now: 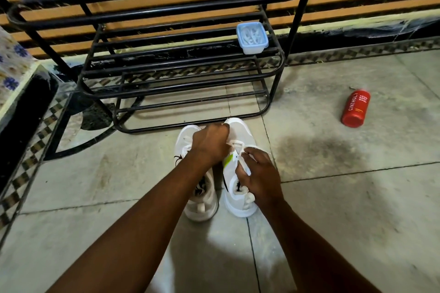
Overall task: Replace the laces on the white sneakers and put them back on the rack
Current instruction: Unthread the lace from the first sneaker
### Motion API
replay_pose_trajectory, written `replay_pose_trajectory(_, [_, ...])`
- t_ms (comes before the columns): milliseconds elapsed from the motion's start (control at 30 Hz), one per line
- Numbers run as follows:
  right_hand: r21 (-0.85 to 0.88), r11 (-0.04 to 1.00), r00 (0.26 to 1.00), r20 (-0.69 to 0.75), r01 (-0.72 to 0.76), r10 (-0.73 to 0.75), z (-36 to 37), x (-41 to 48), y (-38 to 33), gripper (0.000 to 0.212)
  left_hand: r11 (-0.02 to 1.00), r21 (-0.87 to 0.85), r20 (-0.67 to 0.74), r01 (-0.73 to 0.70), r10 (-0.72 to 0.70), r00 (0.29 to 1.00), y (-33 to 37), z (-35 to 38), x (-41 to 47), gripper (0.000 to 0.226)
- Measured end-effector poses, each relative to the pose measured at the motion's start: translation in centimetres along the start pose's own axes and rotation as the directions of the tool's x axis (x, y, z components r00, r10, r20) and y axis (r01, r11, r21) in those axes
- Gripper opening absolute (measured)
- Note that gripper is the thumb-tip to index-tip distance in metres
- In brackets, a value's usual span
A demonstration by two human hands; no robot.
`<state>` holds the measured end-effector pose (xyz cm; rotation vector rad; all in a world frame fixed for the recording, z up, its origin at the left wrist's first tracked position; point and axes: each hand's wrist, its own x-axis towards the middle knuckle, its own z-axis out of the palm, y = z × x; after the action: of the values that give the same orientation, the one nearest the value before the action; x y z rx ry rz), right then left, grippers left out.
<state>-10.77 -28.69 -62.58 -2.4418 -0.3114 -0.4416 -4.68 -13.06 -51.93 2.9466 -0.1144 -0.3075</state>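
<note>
White mesh forms the left sneaker (189,137) and right sneaker (241,129), standing side by side on the grey tiled floor (333,197), toes just before the black tubular metal rack (166,64). The right sneaker bears a lime stripe and a flat white lace (238,159). The right hand (260,175) has its grip pinched on that lace. The left hand (210,143) curls over the forefoot, its grip hidden.

On my feed I can read one label only: the red cylindrical plastic bottle (355,109) carries white lettering running along its side, "CINTHOL" in large capitals and, beside it in smaller stacked capitals, "FOAM BODY WASH".
</note>
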Motion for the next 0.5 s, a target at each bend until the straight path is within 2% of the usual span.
replay_pose_trajectory(100, [-0.021,1.0,1.0,-0.02,0.011,-0.011,0.0,0.0,-0.2,0.04,0.999,0.001,-0.01,-0.044,0.044,0.999,-0.1,0.7,-0.1,0.021])
replay_pose_trajectory(267, [-0.085,0.996,0.999,-0.036,0.013,-0.016,-0.1,0.1,-0.1,0.037,0.98,0.073,-0.161,-0.184,0.193,0.968,-0.1,0.7,-0.1,0.022])
replay_pose_trajectory(333, [-0.129,0.991,0.999,-0.05,-0.022,0.016,-0.3,-0.1,-0.3,0.037,0.981,-0.06,-0.286,-0.186,0.162,0.945,-0.2,0.6,-0.1,0.023])
replay_pose_trajectory(400, [-0.146,0.988,0.997,-0.063,-0.048,0.039,-0.5,-0.1,-0.6,0.038,0.951,-0.226,-0.462,-0.211,0.086,0.883,-0.4,-0.5,-0.2,0.031])
replay_pose_trajectory(500, [-0.155,0.988,0.996,-0.084,-0.026,0.013,-0.6,0.0,-0.8,0.04,0.865,-0.353,-0.668,-0.358,0.035,0.743,-0.7,-4.0,-0.4,0.039])
